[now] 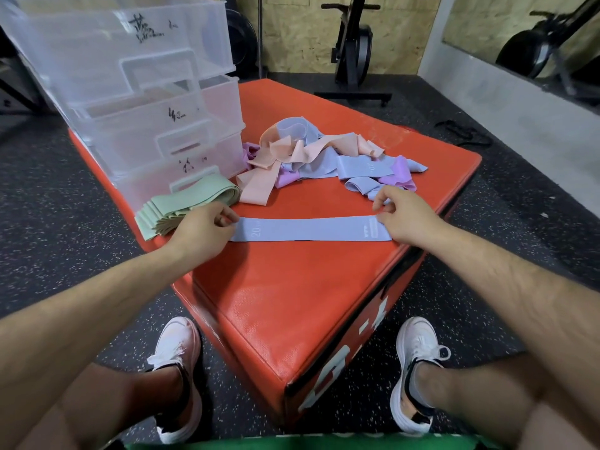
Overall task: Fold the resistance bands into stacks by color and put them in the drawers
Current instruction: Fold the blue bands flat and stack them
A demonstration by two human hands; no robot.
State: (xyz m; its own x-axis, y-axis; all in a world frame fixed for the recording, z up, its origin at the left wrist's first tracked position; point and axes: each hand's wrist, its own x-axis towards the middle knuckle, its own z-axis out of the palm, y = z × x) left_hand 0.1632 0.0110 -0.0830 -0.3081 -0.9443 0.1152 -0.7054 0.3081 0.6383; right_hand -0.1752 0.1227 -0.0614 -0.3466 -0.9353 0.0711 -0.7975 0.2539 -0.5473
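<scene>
Blue band laid flat on red box, both ends pinched.
L hand fingers curled, pinching band's left end; R hand thumb + fingertips pinching right end. Green stack folded just beside L hand, in front of clear drawers. Unsorted pile (pink/blue/purple) behind band, near drawers.

The drawers blocked the upper left of the frame, and the green stack lay just in front of the lowest one. The pile filled the upper centre of the box. The blue band lay flat across the middle, with the left hand and right hand pinching its ends. Bare box top lay open in a strip between band and pile, and more widely across the lower centre.
</scene>
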